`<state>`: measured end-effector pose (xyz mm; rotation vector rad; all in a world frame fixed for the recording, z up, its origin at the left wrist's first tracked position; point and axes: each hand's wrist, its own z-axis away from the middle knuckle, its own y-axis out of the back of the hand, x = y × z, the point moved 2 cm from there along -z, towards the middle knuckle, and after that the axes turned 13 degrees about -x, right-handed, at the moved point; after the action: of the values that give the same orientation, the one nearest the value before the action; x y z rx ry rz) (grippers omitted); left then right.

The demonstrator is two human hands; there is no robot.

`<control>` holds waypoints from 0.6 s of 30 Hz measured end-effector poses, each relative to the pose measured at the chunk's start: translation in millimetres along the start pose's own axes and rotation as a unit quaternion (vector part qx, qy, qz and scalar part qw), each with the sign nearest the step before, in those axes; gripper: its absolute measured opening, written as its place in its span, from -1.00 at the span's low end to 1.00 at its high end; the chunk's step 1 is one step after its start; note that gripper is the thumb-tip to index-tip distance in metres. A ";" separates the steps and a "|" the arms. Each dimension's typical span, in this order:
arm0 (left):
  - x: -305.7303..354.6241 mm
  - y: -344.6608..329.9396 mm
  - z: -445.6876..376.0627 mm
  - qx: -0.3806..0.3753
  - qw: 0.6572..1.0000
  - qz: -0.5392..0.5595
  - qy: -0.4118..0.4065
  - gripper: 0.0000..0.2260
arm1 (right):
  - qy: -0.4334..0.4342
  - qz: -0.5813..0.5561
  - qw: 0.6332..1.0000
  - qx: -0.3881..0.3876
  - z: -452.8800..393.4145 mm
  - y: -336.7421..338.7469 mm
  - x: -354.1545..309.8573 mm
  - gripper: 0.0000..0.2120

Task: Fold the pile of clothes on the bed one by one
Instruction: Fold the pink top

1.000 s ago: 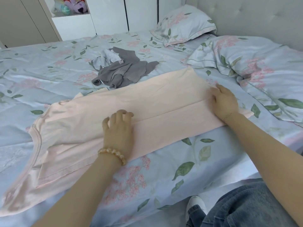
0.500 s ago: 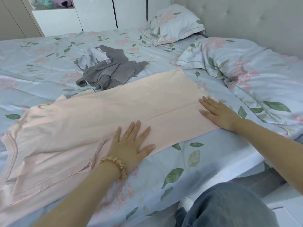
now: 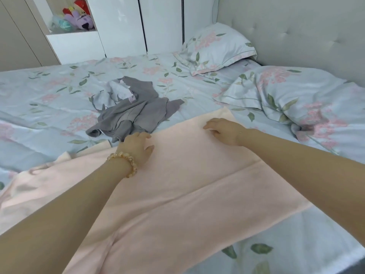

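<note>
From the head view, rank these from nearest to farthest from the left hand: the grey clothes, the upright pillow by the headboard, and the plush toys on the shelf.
Measured from the left hand, which rests on the pink garment:
1. Grey clothes, crumpled just beyond the fingertips.
2. Upright pillow, far right against the headboard.
3. Plush toys, on the white shelf past the bed, upper left.

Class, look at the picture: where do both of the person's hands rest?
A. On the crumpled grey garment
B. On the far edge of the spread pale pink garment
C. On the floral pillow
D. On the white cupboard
B: the left hand and right hand both lie on the far edge of the pale pink garment; the crumpled grey garment lies beyond them, untouched.
</note>
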<state>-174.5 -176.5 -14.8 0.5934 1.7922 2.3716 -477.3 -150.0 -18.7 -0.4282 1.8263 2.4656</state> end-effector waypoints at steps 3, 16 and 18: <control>-12.9 -2.2 -27.4 -0.016 0.999 -0.021 0.032 -0.51 | -0.036 0.042 0.998 -0.008 -37.0 11.5 11.5 -0.42; -18.8 29.3 -23.7 0.001 0.998 0.045 -0.039 -0.69 | -0.099 0.265 0.956 0.072 -37.6 43.5 39.9 -0.78; -13.3 39.9 -3.5 0.010 0.997 0.056 -0.051 -0.69 | -0.084 0.270 0.952 0.117 -11.4 50.4 41.0 -0.84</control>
<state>-157.8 -195.6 18.9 0.8219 1.7856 2.3491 -524.4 -181.4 15.2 0.3325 2.3643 2.4184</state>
